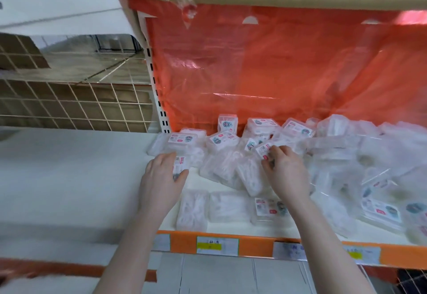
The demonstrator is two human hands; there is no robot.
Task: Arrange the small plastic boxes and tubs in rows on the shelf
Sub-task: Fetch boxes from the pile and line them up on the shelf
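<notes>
Head view: both bare hands reach onto the white shelf board [69, 166] with the orange front rail. The left hand [161, 175] curls its fingers [169, 157] and thumb around a small clear plastic box with a white printed label [181, 166], gripping it near the shelf's left end of the pile. The right hand [285, 168] has its fingers [269, 163] bent down, pinching another clear labelled plastic box [263, 149] at the middle of the loose heap of clear plastic boxes and tubs [335, 155]. That heap spreads over the shelf in front of the translucent red plastic sheet [265, 67]. Three boxes lie flat near the shelf's front rail [254, 246], between the forearms.
</notes>
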